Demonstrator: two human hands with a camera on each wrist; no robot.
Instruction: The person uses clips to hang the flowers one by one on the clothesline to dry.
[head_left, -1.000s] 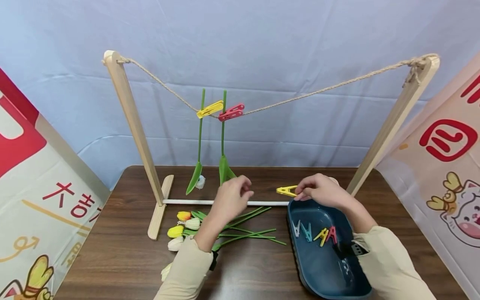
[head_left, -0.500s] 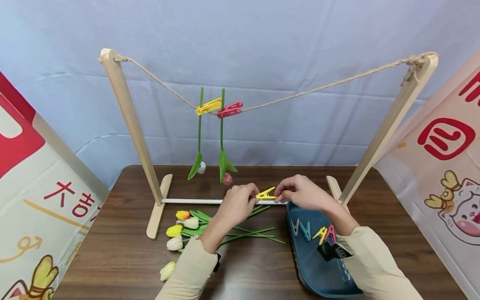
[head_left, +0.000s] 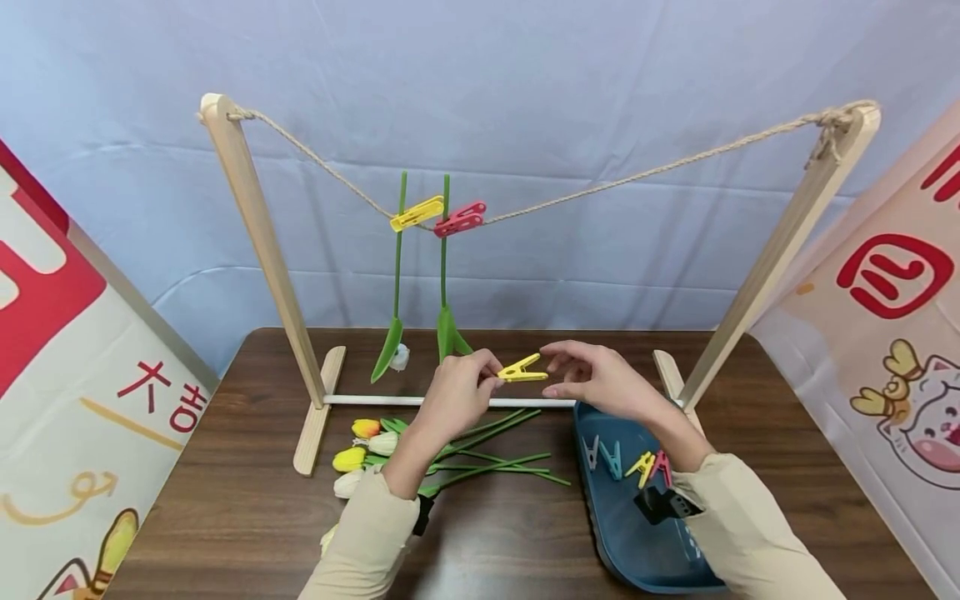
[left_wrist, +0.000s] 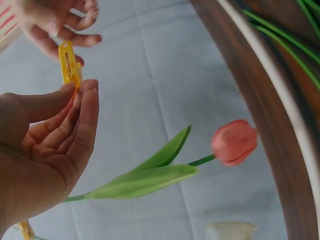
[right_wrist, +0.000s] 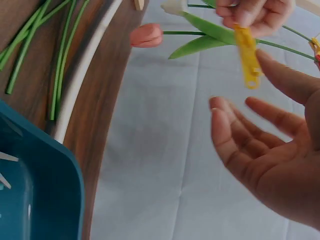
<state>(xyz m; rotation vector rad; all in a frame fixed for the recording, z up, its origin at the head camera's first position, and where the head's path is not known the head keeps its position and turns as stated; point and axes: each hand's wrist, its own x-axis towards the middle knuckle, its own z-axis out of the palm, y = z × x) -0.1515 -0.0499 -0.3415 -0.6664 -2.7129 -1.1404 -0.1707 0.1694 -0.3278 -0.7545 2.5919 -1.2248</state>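
My left hand [head_left: 459, 389] pinches a yellow clothespin [head_left: 522, 369] at its jaw end, between thumb and fingertips. The handle ends point right, toward my right hand [head_left: 596, 379]. That hand is spread with fingers and thumb apart, around the handles and holding nothing; in the right wrist view its thumb overlaps the clothespin [right_wrist: 246, 57]. Behind, two artificial tulips hang upside down from a rope [head_left: 637, 181]. A yellow clothespin [head_left: 417, 214] clips one stem, a red clothespin [head_left: 460, 220] the other. The pink tulip bloom [left_wrist: 234, 142] shows in the left wrist view.
Several tulips [head_left: 365, 460] lie on the table below my left forearm, stems pointing right. A blue basin [head_left: 600, 533] under my right forearm holds several clothespins [head_left: 641, 468]. Wooden posts [head_left: 258, 242] carry the rope, with a white rod [head_left: 390, 401] low between them.
The yellow clothespin came left from above the basin in my right hand. My left hand took it, and my right hand let go and spread its fingers.
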